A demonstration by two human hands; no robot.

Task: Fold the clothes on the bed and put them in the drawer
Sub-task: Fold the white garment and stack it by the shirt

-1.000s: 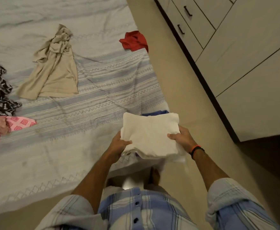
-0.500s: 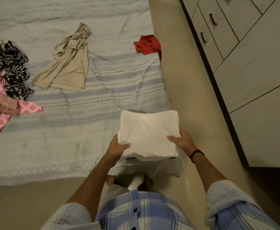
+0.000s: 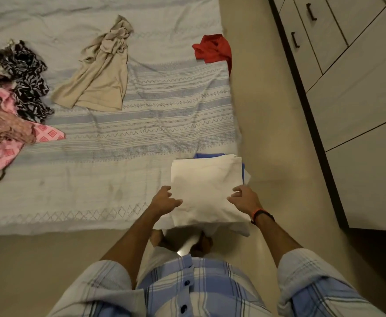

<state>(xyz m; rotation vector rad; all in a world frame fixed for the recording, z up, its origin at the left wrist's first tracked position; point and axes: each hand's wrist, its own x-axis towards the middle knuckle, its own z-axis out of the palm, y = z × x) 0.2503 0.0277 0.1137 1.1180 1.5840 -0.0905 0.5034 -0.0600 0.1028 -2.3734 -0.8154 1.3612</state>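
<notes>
The folded white garment point(image 3: 207, 188) is matt cloth, smooth, over a blue cloth layer point(image 3: 208, 155). The bedsheet point(image 3: 141, 124) is woven cotton-like fabric, matt, faintly creased (its stripes look stitched or printed). At 11 o'clock the beige top point(image 3: 100, 81) is thin, soft jersey-like cloth; at 12 the red garment point(image 3: 212, 50) is crumpled matt fabric. At 2 o'clock the drawer fronts point(image 3: 324, 42) look smooth, satin laminate with dark handles point(image 3: 295, 43). The floor point(image 3: 267, 124) is smooth.

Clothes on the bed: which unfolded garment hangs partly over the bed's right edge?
The red garment. The beige top and the patterned pile at left lie wholly on the bed.
</notes>
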